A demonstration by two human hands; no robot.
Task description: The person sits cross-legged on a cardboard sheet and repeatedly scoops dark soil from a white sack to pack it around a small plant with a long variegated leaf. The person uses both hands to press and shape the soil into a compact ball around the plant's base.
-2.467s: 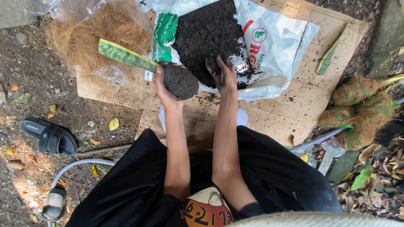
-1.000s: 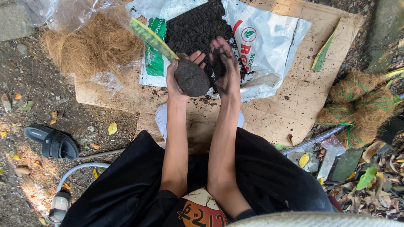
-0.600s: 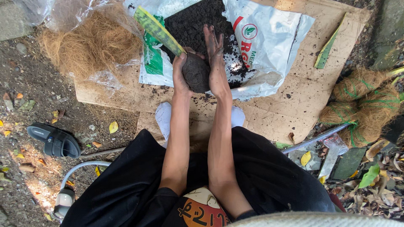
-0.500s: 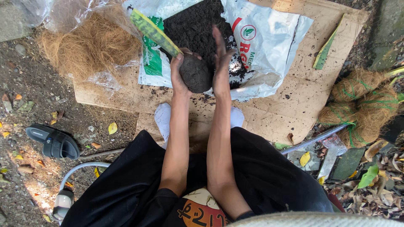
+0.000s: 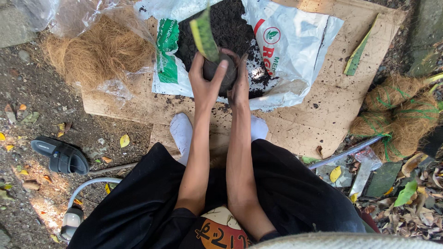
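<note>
Above the cardboard sheet [image 5: 323,110], both hands, left hand [image 5: 206,80] and right hand [image 5: 240,80], cup the soil ball [image 5: 221,71] between them.

Both hands [image 5: 221,83] cupped around a dark soil ball [image 5: 220,70] with a green leaf [image 5: 203,37], above the soil bag [image 5: 286,50].

Bare forearms, no sleeves past the elbow — a black shirt [image 5: 217,230] with an orange and cream print, loose black trousers [image 5: 295,193], white socks [image 5: 182,131]. The right hand [image 5: 240,83] is dirt-smeared.
</note>
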